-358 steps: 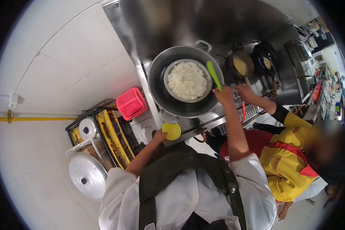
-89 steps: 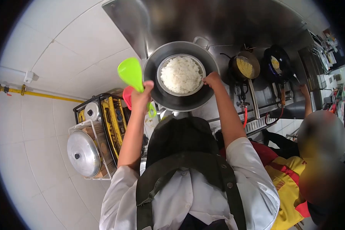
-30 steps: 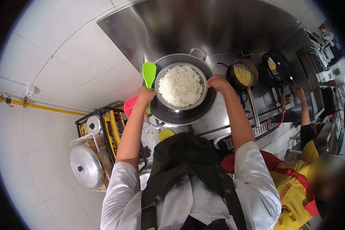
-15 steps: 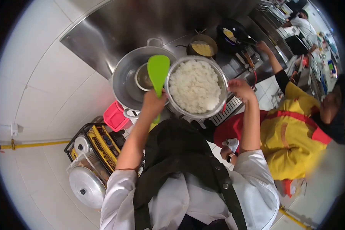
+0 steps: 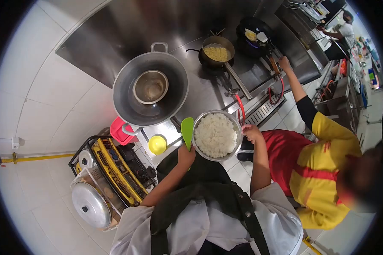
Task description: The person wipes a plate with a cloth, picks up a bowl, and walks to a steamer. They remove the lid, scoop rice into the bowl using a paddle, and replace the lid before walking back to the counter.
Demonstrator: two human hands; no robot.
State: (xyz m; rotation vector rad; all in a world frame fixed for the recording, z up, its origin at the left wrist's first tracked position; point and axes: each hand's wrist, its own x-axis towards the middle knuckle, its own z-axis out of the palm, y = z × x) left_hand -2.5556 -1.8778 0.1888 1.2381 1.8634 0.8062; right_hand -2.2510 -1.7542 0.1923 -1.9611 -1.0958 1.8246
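A metal bowl full of white rice (image 5: 216, 135) is held close in front of my dark apron. My right hand (image 5: 253, 134) grips its right rim. My left hand (image 5: 186, 156) is closed round the handle of a green spatula (image 5: 187, 129), at the left side of the bowl; whether it also touches the rim I cannot tell. Up and to the left stands a large metal pot (image 5: 123, 72) with a smaller metal bowl (image 5: 150, 87) inside it. A yellow cup (image 5: 157, 145) sits below the pot.
A pan of yellow food (image 5: 217, 52) and a black wok (image 5: 252, 36) are on the stove. A co-worker in yellow (image 5: 323, 170) at the right reaches to the wok. A pink container (image 5: 120, 132) and a yellow-black machine (image 5: 115, 170) are at the left.
Both my hands have drawn the rice bowl and spatula down toward my body, away from the large pot. The smaller bowl and yellow cup now show fully. A spatula appears in the wok.
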